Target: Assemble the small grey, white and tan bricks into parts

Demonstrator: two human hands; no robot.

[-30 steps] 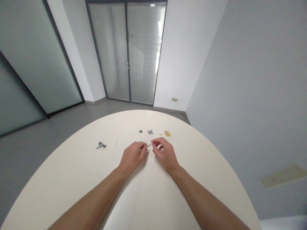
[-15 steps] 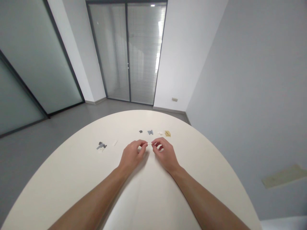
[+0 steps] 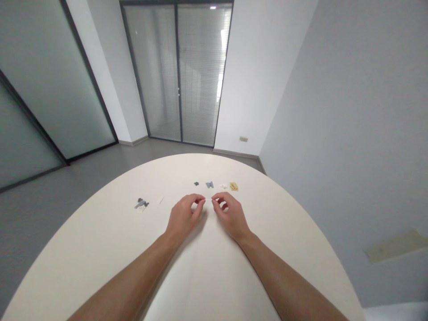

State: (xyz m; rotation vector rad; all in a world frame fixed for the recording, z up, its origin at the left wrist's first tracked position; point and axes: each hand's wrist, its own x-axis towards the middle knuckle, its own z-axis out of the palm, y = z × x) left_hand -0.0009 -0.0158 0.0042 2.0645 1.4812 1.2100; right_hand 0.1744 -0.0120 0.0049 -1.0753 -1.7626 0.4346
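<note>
Between my two hands stretches a small, thin white piece (image 3: pixel 208 199), too small to name more exactly. Thumb and fingertips of my left hand (image 3: pixel 188 213) pinch its left end. My right hand (image 3: pixel 228 211) pinches the right end in the same way. Just beyond the fingers lie a small dark piece (image 3: pixel 196 183), grey-blue pieces (image 3: pixel 209 184), small white pieces (image 3: pixel 223 186) and several tan pieces (image 3: pixel 233 186) in a row.
On the left of the round white table (image 3: pixel 110 249) lies a small pile of grey, dark and white pieces (image 3: pixel 141 203). A thin white strip (image 3: pixel 162 200) rests between that pile and my left hand. Glass doors (image 3: pixel 177 76) stand beyond the table.
Both hands stay in nearly the same place, still pinching the thin white piece. The gap between the fingertips looks very slightly wider. The loose pieces have not moved.
</note>
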